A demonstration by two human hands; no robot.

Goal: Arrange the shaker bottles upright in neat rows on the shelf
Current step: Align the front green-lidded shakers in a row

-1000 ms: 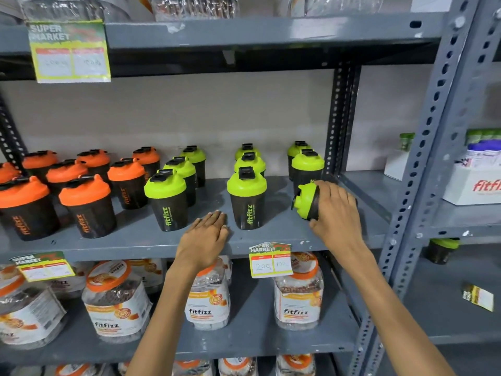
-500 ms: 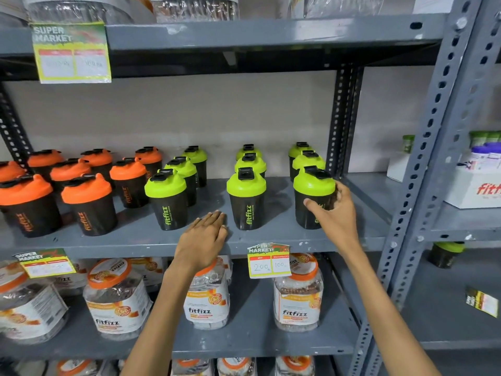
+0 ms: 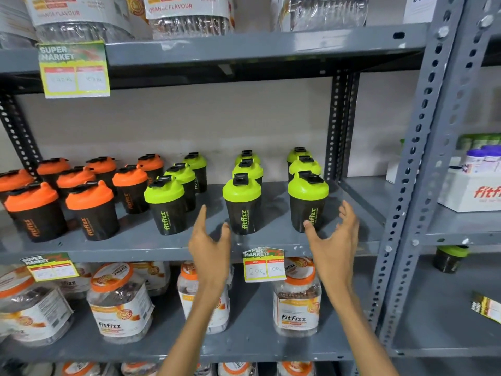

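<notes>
Black shaker bottles stand upright in rows on the grey middle shelf (image 3: pixel 141 246). Several with orange lids (image 3: pixel 89 210) fill the left side. Green-lidded ones form three rows of three; the front ones are at the left (image 3: pixel 165 204), the middle (image 3: pixel 242 203) and the right (image 3: pixel 308 200). My left hand (image 3: pixel 210 240) hovers open in front of the shelf edge, between the left and middle green rows, holding nothing. My right hand (image 3: pixel 334 234) is open just in front of and right of the front right green bottle, thumb near its base, not gripping it.
A perforated grey upright (image 3: pixel 423 158) bounds the shelf on the right; another bay lies beyond with a white fitfizz box (image 3: pixel 471 191) and a lone green-lidded shaker (image 3: pixel 450 257) lower down. Clear fitfizz jars (image 3: pixel 119 302) fill the shelf below. A price tag (image 3: pixel 264 264) hangs on the shelf edge.
The front right green bottle, tilted in my right hand a second ago, now stands upright and my right hand has let go. My left hand has lifted off the shelf edge and opened.
</notes>
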